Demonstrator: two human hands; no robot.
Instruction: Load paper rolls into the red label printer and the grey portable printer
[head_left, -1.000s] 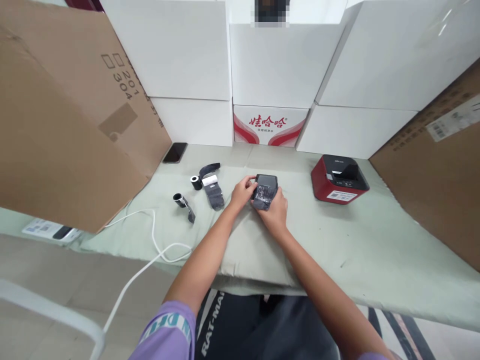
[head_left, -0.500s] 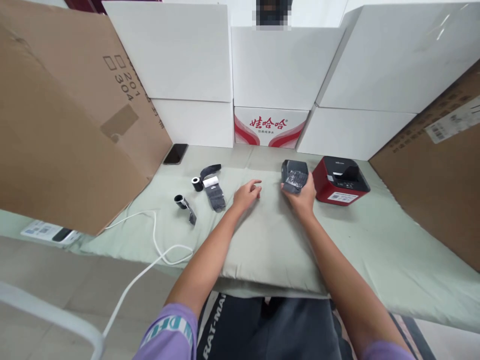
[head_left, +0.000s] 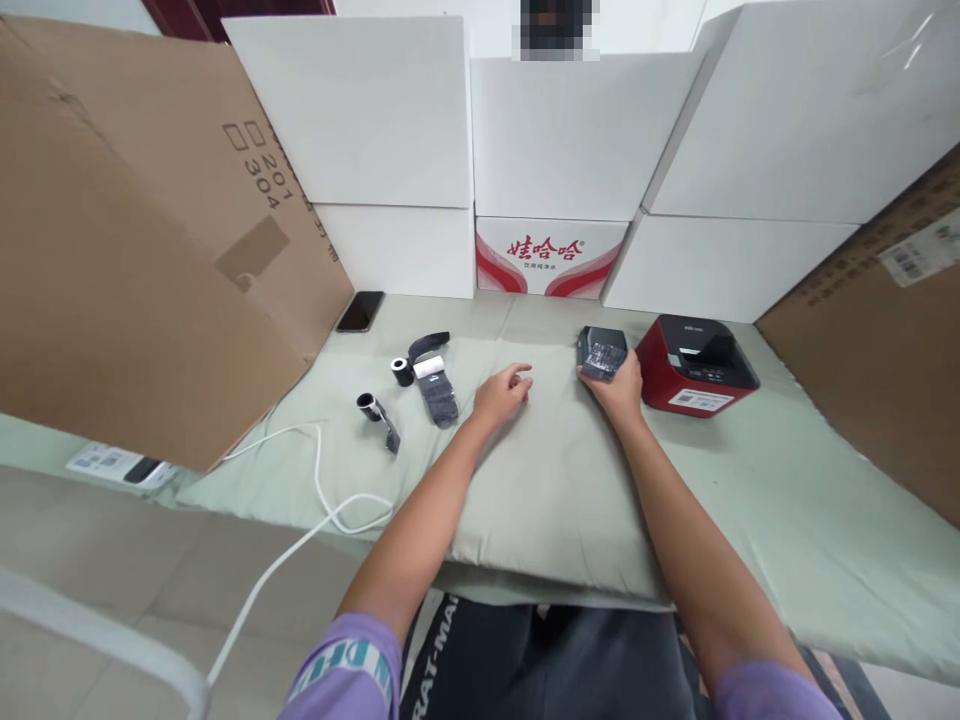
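Note:
My right hand (head_left: 619, 388) grips a small dark grey device (head_left: 601, 353) with a label on its face, resting it on the green cloth (head_left: 540, 480) just left of a red and black label printer (head_left: 696, 364). My left hand (head_left: 501, 393) rests on the cloth in the middle, fingers loosely apart, holding nothing. To its left lie a grey strip with a white paper roll (head_left: 435, 382), a black roll (head_left: 402, 371) and another small black roll with a strip (head_left: 376, 413).
White boxes (head_left: 570, 140) and a red-and-white printed carton (head_left: 550, 256) line the back. Large brown cardboard (head_left: 127, 250) leans at left, more at right (head_left: 885, 360). A black phone (head_left: 360, 311) lies near the back left. A white cable (head_left: 300, 520) hangs off the front edge.
My right hand carried the grey device from the middle of the cloth to the right, beside the printer. My left hand let go of it and stayed in the middle.

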